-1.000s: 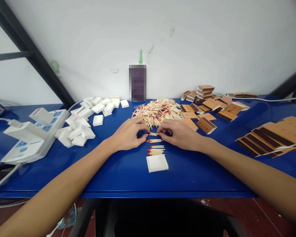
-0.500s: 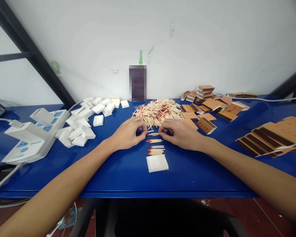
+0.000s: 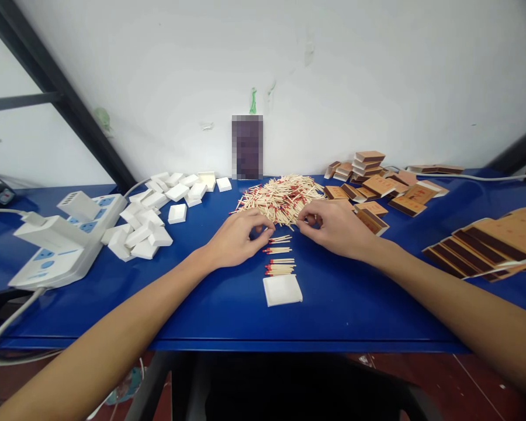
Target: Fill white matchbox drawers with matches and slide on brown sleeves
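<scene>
At twelve o'clock from the white tray (image 3: 283,292) on the blue table (image 3: 201,316), short rows of matches (image 3: 283,271) lie with red heads toward nine, and the match heap (image 3: 280,199) spreads beyond them. The left hand (image 3: 239,240) curls in at eleven, thumb and forefinger drawn close beside the farthest row; the right hand (image 3: 337,228), likewise curled, is at one by the heap's near edge. Whether either pinches a match, I cannot tell. White boxes (image 3: 139,234) cluster at ten.
</scene>
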`<state>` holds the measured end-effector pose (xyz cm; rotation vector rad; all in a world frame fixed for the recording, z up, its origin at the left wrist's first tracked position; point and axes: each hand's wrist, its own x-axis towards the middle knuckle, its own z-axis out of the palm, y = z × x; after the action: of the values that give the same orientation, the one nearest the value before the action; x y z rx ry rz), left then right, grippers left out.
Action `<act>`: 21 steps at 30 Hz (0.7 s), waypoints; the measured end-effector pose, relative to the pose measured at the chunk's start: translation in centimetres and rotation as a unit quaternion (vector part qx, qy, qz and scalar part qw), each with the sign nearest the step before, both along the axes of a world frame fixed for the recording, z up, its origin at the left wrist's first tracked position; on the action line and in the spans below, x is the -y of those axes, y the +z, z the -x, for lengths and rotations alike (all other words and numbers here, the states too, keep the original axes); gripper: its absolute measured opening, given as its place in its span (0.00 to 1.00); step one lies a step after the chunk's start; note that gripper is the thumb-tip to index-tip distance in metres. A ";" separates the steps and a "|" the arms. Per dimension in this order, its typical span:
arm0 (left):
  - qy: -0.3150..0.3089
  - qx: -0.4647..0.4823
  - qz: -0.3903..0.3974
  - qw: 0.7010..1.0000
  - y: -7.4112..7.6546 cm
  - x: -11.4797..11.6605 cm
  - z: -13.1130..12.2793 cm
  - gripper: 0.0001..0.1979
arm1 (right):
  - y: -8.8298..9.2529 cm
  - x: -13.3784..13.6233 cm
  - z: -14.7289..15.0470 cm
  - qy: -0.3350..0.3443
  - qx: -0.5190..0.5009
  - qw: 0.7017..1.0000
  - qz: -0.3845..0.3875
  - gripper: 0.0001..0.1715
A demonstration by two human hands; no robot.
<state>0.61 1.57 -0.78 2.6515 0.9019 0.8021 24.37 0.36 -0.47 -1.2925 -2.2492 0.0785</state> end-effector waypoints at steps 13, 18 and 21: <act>0.099 0.050 0.018 0.994 0.7 -0.1 1.0 0.12 | 0.1 0.2 0.3 -0.050 0.082 0.994 0.042 0.06; 0.088 0.022 0.016 0.996 0.9 0.1 0.9 0.14 | 0.0 0.3 0.5 -0.056 0.091 0.992 0.071 0.07; 0.086 0.016 0.012 0.996 0.9 -0.1 0.9 0.15 | 0.0 0.4 0.6 -0.057 0.108 0.990 0.069 0.07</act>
<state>-0.28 1.62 0.10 2.5586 1.1372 0.8623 23.74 -0.01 -0.50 -1.5676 -2.3781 0.0546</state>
